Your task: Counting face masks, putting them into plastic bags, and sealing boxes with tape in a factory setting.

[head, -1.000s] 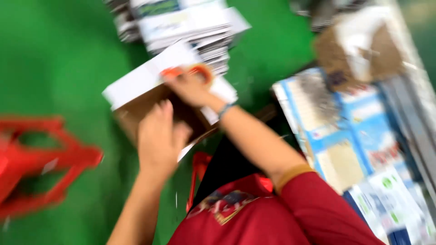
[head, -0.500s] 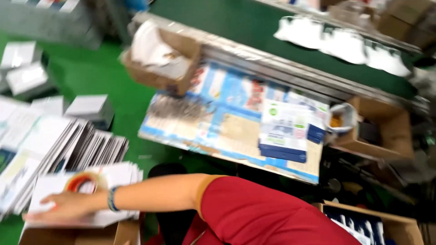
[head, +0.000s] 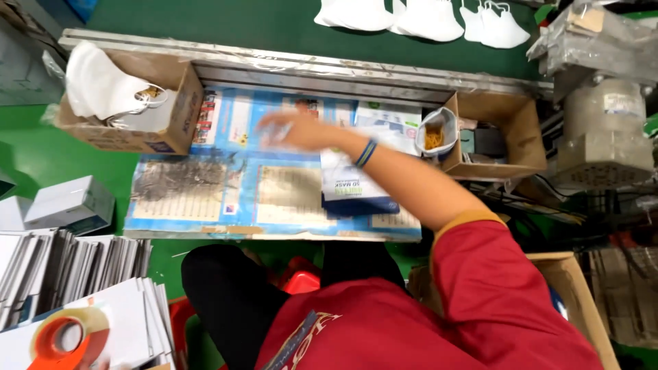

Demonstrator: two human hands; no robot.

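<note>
Currently recorded: one hand (head: 291, 131), extended from the red sleeve (head: 493, 274) at lower right toward the upper centre of the frame, above a blue printed sheet (head: 274, 185) laid across the work board. The hand is blurred by motion; something pale and thin appears to be caught at the fingers, but whether they are gripping or spread cannot be told. It is taken to be the right hand; the other hand is not seen. A striped wristband (head: 366, 153) is worn on the forearm. Just right of the hand, a stack of flat mask pouches (head: 360, 185) is placed on the blue sheet, and the step in hand is judged to be a reach across the sheet for packing stock; a steadier, closing grip would be called for next. At upper left, a cardboard box (head: 171, 116) holding white masks (head: 99, 82) is noted; at upper right, a second cardboard box (head: 507, 130) with a small bag of rubber bands (head: 434, 134). More white masks (head: 411, 17) are laid on the green belt along the top edge. At lower left, stacked flat white cartons (head: 75, 267) and an orange tape dispenser (head: 65, 336) are listed. Green flooring (head: 41, 157) and grey machinery (head: 603, 130) at right complete the room.
</note>
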